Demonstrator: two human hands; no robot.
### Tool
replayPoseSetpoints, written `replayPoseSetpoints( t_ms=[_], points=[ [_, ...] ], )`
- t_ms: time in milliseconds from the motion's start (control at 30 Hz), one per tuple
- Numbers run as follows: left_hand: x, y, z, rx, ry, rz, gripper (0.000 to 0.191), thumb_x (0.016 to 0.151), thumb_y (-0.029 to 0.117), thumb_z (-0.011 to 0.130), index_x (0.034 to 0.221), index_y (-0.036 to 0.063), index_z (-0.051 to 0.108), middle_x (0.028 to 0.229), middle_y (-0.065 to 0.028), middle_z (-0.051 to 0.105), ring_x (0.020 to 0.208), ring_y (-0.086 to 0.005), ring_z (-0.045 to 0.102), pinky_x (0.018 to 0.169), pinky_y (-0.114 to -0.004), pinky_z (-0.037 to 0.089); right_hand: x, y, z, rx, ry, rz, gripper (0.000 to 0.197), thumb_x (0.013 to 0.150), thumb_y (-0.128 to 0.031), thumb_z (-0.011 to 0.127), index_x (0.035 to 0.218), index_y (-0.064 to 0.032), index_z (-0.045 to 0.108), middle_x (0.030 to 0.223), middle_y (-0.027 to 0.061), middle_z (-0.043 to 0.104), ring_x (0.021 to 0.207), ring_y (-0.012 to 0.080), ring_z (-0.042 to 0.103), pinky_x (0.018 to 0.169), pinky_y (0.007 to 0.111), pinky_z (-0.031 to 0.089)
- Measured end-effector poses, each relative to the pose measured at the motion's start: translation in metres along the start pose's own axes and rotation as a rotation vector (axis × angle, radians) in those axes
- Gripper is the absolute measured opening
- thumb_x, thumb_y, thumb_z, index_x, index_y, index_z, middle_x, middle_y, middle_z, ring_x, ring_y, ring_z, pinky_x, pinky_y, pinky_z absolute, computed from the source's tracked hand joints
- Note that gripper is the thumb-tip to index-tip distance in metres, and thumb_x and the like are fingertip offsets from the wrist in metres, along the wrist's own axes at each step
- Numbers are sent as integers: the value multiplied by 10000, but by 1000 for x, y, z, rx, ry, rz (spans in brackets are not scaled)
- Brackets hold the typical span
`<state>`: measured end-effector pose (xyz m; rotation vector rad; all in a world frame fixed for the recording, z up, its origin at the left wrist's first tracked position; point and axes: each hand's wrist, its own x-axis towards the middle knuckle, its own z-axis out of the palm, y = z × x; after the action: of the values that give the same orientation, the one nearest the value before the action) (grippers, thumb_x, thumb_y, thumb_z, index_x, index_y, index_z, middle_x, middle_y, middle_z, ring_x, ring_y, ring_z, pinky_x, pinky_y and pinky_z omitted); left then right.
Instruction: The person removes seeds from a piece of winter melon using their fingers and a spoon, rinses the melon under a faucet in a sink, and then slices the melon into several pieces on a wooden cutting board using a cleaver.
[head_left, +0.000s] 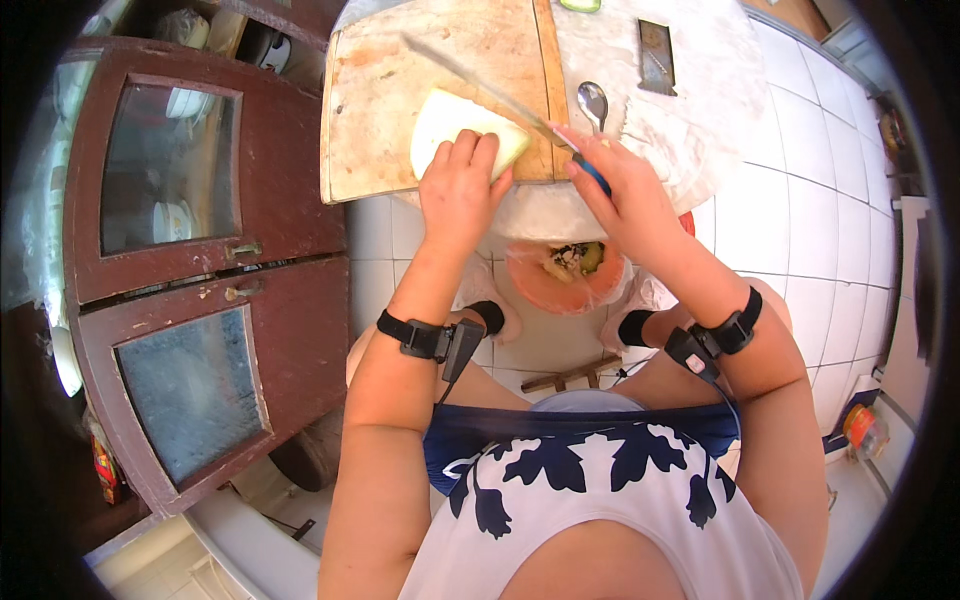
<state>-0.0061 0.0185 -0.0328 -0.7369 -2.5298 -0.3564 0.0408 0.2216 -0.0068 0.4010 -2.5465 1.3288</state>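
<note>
My left hand (461, 184) grips a pale, white-fleshed wedge of melon or gourd (454, 120), its fingertips over the near side. The wedge lies on a wooden cutting board (375, 142), close to the board's front edge. In my right hand (626, 191) is a long knife (480, 81), held by its blue-and-white handle. Its blade slants up and left above the board, beyond the wedge and apparently apart from it. A metal spoon (592, 101) rests just past my right hand, on the covered table (705, 67).
A flat metal kitchen tool (656, 58) and a crumpled cloth or sheet (664, 142) lie on the table's right. Below its front edge, a plastic-lined orange bin (532, 281) holds scraps between my feet. A dark red cabinet (300, 202) with glass panes stands at left.
</note>
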Motion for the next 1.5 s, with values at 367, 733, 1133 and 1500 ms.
replayPoseSetpoints(
  t_ms=[367,733,1133,1500],
  points=[
    [-15,-3,12,-41,-17,-57,431,594,129,794,980,50,620,964,-95,599,881,-324,568,741,-397,487,-21,-10,-27,-35,-188,20,453,861,-55,569,1299,-165,544,800,116,519,588,293,545,519,379,433],
    [-12,-2,14,-25,-20,-28,432,602,131,801,983,38,621,986,-142,595,896,-355,563,755,-423,482,-17,2,-38,-62,-241,5,461,840,-42,575,1293,-124,546,826,113,539,593,279,554,518,364,441],
    [-7,0,11,-45,-18,-23,397,602,116,787,937,27,592,907,-122,586,773,-315,529,663,-403,465,-14,7,-31,-96,-235,32,393,872,-76,564,1262,-122,553,789,116,505,573,304,542,508,387,431],
    [-12,-8,13,-90,-19,-9,370,616,118,778,916,18,586,955,-127,606,781,-315,544,663,-394,474,-15,3,-24,-102,-209,14,385,872,-93,564,1255,-131,554,851,143,572,591,320,583,523,392,475]
  ],
)
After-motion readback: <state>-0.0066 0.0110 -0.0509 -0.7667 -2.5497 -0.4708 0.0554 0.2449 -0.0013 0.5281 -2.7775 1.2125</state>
